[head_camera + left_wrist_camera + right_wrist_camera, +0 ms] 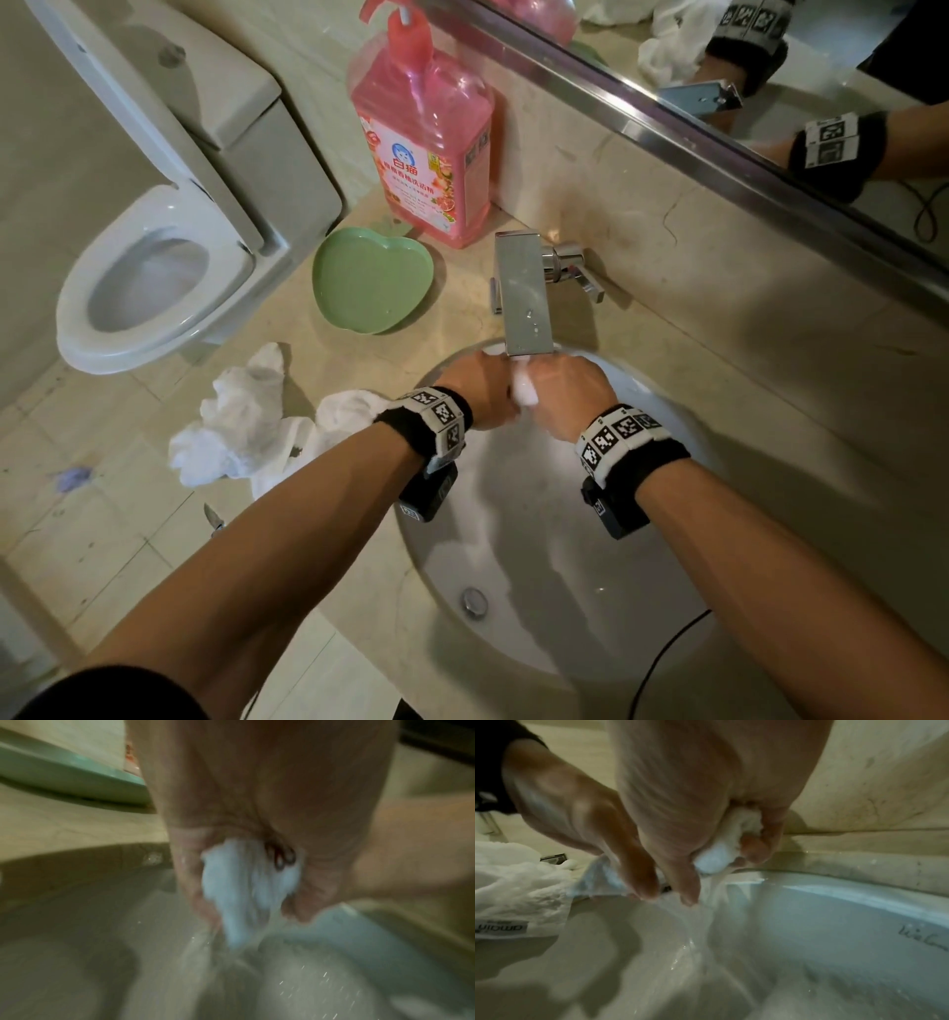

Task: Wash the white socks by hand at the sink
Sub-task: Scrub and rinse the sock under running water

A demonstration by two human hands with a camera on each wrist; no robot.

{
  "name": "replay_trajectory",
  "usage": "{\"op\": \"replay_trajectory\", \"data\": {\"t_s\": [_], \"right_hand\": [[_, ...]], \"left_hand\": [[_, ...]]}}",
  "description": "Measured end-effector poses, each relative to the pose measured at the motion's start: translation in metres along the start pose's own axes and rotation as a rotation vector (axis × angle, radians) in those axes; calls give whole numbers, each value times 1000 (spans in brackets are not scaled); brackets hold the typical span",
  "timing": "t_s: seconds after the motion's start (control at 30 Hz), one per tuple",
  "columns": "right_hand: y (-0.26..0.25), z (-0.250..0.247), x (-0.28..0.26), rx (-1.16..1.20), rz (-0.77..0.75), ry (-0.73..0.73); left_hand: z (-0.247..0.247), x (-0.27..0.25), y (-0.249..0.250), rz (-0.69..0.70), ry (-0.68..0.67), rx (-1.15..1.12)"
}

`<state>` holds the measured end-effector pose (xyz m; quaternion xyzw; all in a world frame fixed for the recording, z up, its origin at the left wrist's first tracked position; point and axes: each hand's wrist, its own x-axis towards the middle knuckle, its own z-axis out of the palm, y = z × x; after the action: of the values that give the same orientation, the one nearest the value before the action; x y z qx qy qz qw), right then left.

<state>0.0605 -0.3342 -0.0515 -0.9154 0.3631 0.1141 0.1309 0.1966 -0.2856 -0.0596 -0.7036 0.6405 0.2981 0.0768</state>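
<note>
Over sink (pixel 667 411) | both hands wring white sock (pixel 524 393) | green dish (pixel 375 282) holds droplets

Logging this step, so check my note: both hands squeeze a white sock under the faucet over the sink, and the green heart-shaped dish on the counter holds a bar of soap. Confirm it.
One slip: the green heart-shaped dish holds no soap; the head view shows it bare. The rest stands: left hand and right hand squeeze the white sock under the faucet over the sink.
</note>
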Motion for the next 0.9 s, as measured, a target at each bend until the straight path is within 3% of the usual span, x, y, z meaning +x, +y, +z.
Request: {"op": "replay_trajectory", "data": {"t_s": [0.1, 0.17, 0.27, 0.37, 0.47, 0.53, 0.63, 0.73, 0.8, 0.9], "right_hand": [[2, 2, -4, 42, -67, -41], [2, 7, -7, 162, -107, -59], [3, 9, -6, 416, -40, -55], [4, 10, -6, 630, 95, -1], [7, 12, -11, 792, 167, 37], [13, 10, -13, 952, 211, -2], [22, 7, -15, 1193, 251, -64], [28, 8, -21, 1412, 269, -75], [28, 10, -24, 1451, 288, -96], [21, 17, -26, 1536, 236, -142]], "left_hand": [[-1, -5, -11, -45, -210, -390], [-1, -9, -17, 3, -239, -428], [-1, -17, -24, 37, -143, -506], [2, -26, -24, 100, 57, -606], [5, -33, -23, 3, 256, -748], [4, -34, -25, -75, 327, -728], [-2, -36, -31, -83, 217, -728], [-2, -37, -34, -92, 113, -996], [0, -36, -29, -123, 115, -1163], [2, -32, -19, -140, 168, -1231]]}}
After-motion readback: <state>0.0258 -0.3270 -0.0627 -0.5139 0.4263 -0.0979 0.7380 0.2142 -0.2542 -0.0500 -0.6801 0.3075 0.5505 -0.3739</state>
